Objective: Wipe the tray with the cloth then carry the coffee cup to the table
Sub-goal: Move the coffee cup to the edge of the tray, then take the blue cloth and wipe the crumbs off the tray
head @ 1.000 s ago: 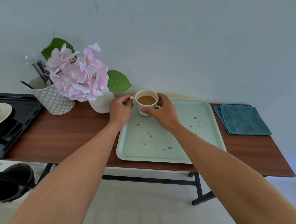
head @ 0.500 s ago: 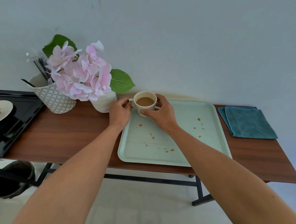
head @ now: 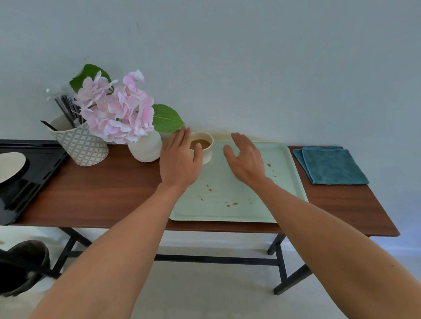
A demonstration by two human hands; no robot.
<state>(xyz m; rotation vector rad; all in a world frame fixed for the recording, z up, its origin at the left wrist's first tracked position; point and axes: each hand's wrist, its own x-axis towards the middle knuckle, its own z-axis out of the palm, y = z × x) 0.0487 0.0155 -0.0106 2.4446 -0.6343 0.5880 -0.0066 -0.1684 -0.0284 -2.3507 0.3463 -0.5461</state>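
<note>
A cream coffee cup [head: 205, 147] full of coffee stands at the far left corner of the pale green tray [head: 286, 179], which carries several brown drips. My left hand [head: 179, 161] hovers just left of the cup with fingers spread, its thumb close to the cup's side and hiding part of it. My right hand [head: 245, 160] is open above the tray, a short way right of the cup and apart from it. The folded teal cloth [head: 330, 165] lies on the wooden table [head: 103, 189] to the right of the tray.
A white vase of pink flowers [head: 145, 148] stands close to the left of the cup, beside a patterned pot of utensils [head: 80, 144]. A black tray [head: 18, 184] with a plate [head: 2, 167] sits at the far left. The wall is right behind the table.
Both hands have let go of the cup and opened; the right hand has drawn away to the right. The cup stands at the tray's far left corner.
</note>
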